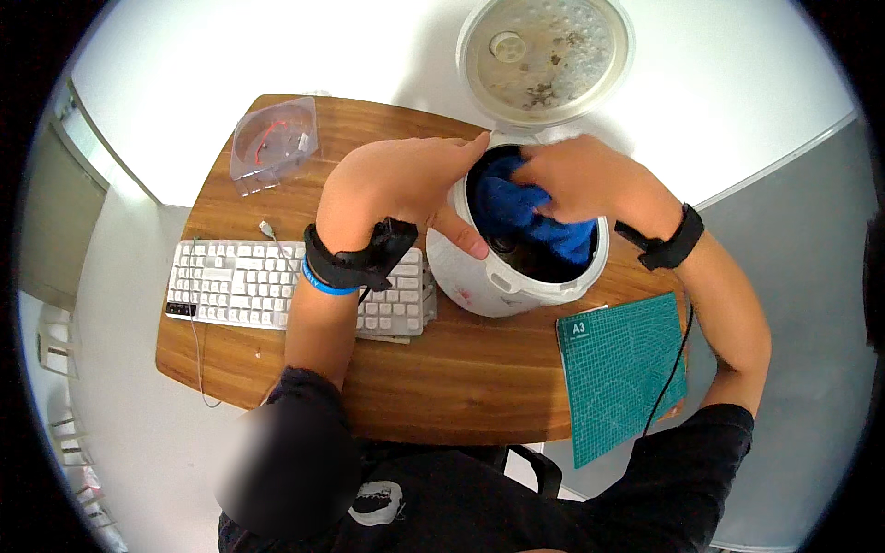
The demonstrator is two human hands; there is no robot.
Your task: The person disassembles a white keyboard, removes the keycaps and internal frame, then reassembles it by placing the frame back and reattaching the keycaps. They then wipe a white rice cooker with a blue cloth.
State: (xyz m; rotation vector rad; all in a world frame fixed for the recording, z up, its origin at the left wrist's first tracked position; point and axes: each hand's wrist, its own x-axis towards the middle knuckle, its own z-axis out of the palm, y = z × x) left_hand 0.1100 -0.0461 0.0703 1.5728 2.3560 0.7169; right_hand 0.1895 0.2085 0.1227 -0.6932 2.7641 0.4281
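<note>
A white rice cooker (468, 281) with a faint flower print stands on the wooden table, its lid (595, 64) tipped up and back. Inside its dark pot lies a crumpled blue cloth (502, 198). My right hand (581, 180) reaches in from the right, fingers bent and closed on the cloth; the fingertips are partly hidden in its folds. My left hand (406, 180) grips the cooker's left side, with the thumb along the near rim and the fingers by the far rim. The lid's inner side is spotted with droplets and brownish stains.
A white keyboard (240, 281) lies at the left, partly under my left forearm, with a thin cable near it. A clear plastic box (274, 143) stands at the far left corner. The green cutting mat (622, 369) overhangs the near right edge, crossed by a black cable.
</note>
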